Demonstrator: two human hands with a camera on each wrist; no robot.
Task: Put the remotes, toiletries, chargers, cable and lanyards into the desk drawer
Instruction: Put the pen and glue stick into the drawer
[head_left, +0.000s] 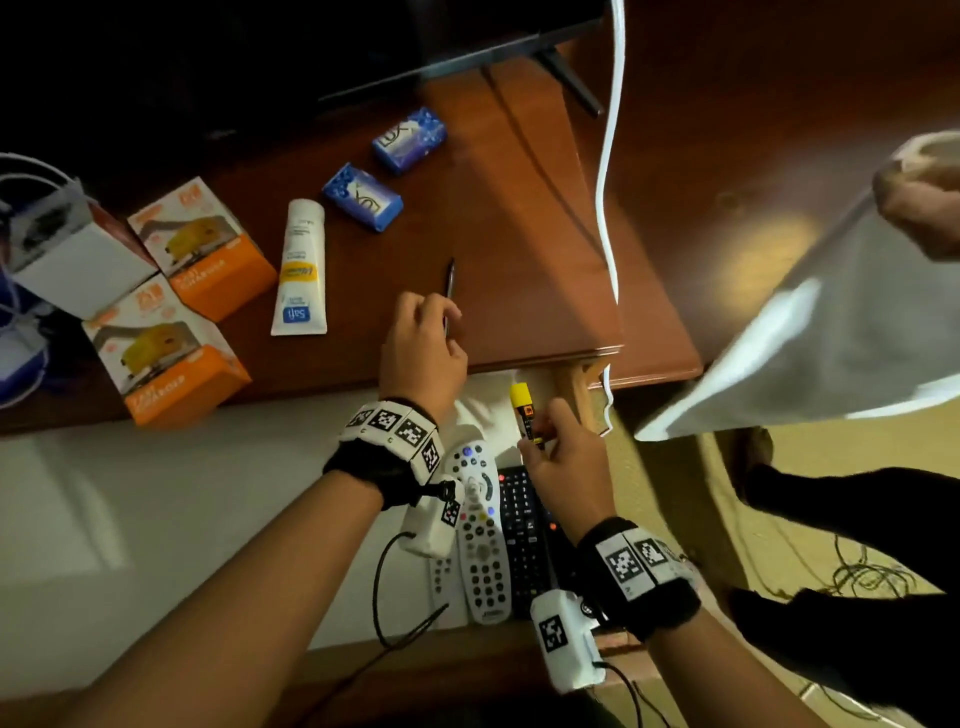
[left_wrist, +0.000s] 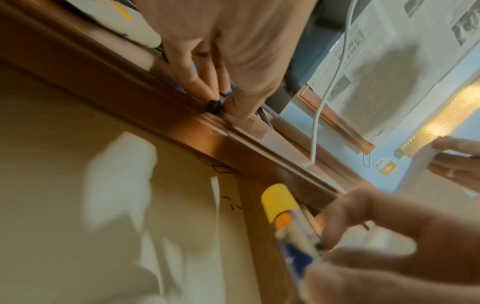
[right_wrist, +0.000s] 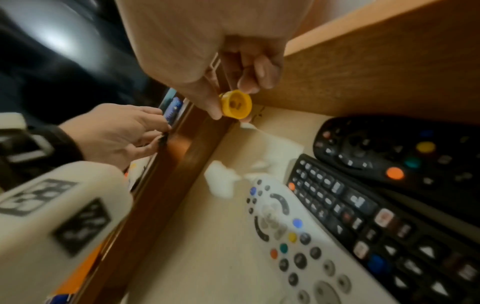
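The open desk drawer (head_left: 234, 493) holds a white remote (head_left: 478, 530) and a black remote (head_left: 524, 535) side by side; the right wrist view shows the white remote (right_wrist: 298, 236), the black remote (right_wrist: 363, 216) and a second black remote (right_wrist: 402, 148). My right hand (head_left: 540, 434) pinches a yellow-capped stick (head_left: 524, 410) over the drawer's far right corner. My left hand (head_left: 447, 322) pinches a dark pen (head_left: 450, 280) at the desk's front edge. On the desk lie a white tube (head_left: 301, 267), two blue soap bars (head_left: 410, 139) (head_left: 363, 196) and orange charger boxes (head_left: 202, 244) (head_left: 166, 358).
A white cable (head_left: 608, 208) hangs down past the desk's right edge. Another person at the right holds a white bag (head_left: 831, 338). A TV stand foot (head_left: 566, 73) sits at the back. A white box (head_left: 72, 260) stands at the far left. Crumpled white paper (head_left: 483, 410) lies in the drawer.
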